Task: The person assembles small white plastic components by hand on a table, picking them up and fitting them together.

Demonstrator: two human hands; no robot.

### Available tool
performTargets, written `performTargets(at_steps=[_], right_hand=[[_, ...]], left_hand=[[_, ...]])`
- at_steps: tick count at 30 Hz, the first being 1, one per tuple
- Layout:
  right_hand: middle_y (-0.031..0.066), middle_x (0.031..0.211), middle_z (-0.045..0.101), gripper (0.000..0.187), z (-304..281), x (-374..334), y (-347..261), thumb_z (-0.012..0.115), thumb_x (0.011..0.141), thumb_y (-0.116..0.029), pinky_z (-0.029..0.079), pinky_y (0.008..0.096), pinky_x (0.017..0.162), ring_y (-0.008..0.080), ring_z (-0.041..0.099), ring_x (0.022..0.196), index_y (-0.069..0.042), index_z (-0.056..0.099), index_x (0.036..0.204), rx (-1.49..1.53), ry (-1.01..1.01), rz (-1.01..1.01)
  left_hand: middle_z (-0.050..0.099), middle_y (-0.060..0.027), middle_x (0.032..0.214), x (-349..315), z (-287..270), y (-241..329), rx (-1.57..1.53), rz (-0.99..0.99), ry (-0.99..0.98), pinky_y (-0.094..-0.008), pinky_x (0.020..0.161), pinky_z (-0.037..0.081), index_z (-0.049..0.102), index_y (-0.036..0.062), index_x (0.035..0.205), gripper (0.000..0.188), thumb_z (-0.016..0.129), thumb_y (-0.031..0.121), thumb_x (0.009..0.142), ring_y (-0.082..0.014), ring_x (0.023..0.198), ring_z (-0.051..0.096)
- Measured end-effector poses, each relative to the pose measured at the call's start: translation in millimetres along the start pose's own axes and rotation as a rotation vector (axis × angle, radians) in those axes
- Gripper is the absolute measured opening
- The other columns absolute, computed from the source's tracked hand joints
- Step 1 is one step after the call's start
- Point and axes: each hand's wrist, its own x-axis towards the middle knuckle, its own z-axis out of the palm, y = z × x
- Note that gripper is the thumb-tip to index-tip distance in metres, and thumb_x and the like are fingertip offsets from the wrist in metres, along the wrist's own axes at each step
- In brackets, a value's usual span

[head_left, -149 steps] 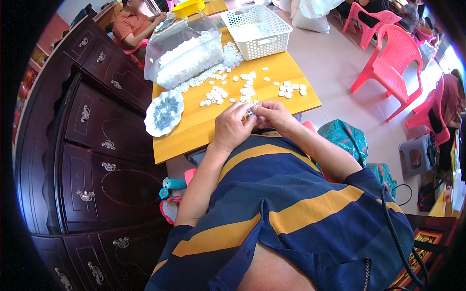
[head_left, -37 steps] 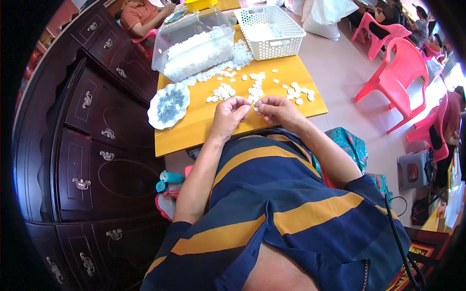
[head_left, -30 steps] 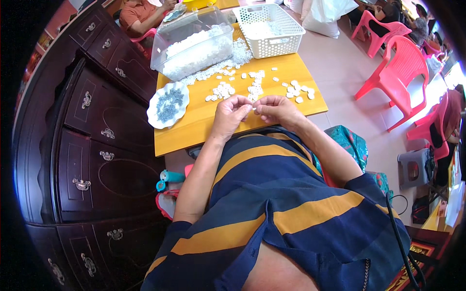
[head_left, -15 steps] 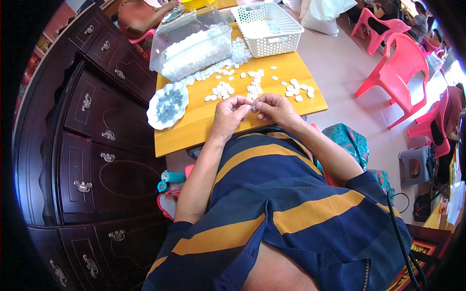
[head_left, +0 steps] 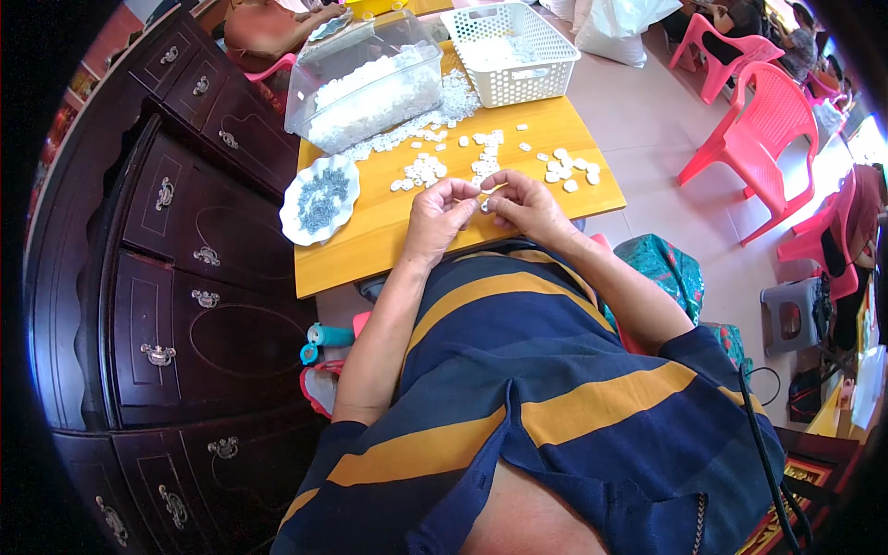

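Close to the table's near edge, my left hand [head_left: 436, 220] and my right hand [head_left: 530, 211] meet fingertip to fingertip. Between them is a small whitish piece [head_left: 485, 206], mostly covered by the fingers; its exact kind is too small to tell. Both hands are closed in a pinch on it. Just beyond lie a pile of small white plastic pieces [head_left: 424, 173] and a column of similar pieces [head_left: 486, 165]. Rounded white pieces [head_left: 568, 170] form a group to the right. At the left, a white scalloped dish [head_left: 292, 222] holds many small grey-blue parts.
A clear plastic bin [head_left: 356, 129] full of white pieces and a white perforated basket [head_left: 523, 85] stand at the far side of the yellow table [head_left: 347, 264]. Dark drawer cabinets [head_left: 213, 268] rise at left. Pink chairs [head_left: 768, 120] stand right; another person's arm [head_left: 301, 28] shows beyond.
My right index finger has lifted a little and straightened away from the thumb. The left hand stays nearly where it was, and the pieces on the table look the same.
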Motion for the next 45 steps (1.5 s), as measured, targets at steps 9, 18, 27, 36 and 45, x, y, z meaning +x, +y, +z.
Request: performTargets(at_steps=[9,18,27,36,45], right_hand=[[0.0033,0.085,0.069,0.020,-1,2,4,0.064,0.093,-0.007,0.053,0.0229,0.062,0.0075,0.063,0.071,-0.006,0.053,0.109,-0.070,-0.020,-0.041],[0.0055,0.081,0.072,0.018,0,4,9,0.065,0.092,-0.007,0.053,0.0241,0.060,0.0079,0.064,0.066,-0.004,0.054,0.106,-0.146,0.036,-0.125],[0.0057,0.080,0.072,0.018,0,3,9,0.067,0.091,-0.007,0.053,0.0249,0.060,0.0084,0.065,0.066,-0.003,0.055,0.104,-0.172,0.045,-0.135],[0.0062,0.077,0.071,0.016,0,1,6,0.068,0.089,-0.006,0.053,0.0254,0.061,0.0094,0.066,0.066,-0.003,0.057,0.100,-0.241,0.055,-0.176],[0.0071,0.073,0.070,0.016,0,1,11,0.070,0.086,-0.005,0.052,0.0273,0.059,0.0107,0.066,0.063,-0.004,0.058,0.096,-0.338,0.067,-0.287]], left_hand=[[0.063,0.0027,0.075,0,0,0,0.073,-0.003,-0.008,-0.0184,0.053,0.043,0.066,0.0040,0.100,0.011,0.068,0.005,0.089,-0.0029,0.058,0.052],[0.063,0.0026,0.077,1,-3,-3,0.097,-0.007,0.015,-0.0181,0.051,0.042,0.066,0.0036,0.101,0.012,0.069,0.005,0.089,-0.0025,0.058,0.052],[0.063,0.0023,0.077,1,-3,-4,0.075,-0.012,0.000,-0.0183,0.051,0.043,0.066,0.0040,0.101,0.013,0.069,0.005,0.089,-0.0026,0.058,0.052],[0.063,0.0033,0.077,1,-2,-3,0.086,-0.020,-0.021,-0.0181,0.052,0.043,0.067,0.0050,0.100,0.012,0.069,0.005,0.088,-0.0023,0.058,0.052],[0.066,0.0025,0.080,2,-2,-3,0.192,0.036,-0.051,-0.0173,0.059,0.045,0.069,0.0040,0.100,0.013,0.068,0.001,0.087,-0.0010,0.065,0.054]])
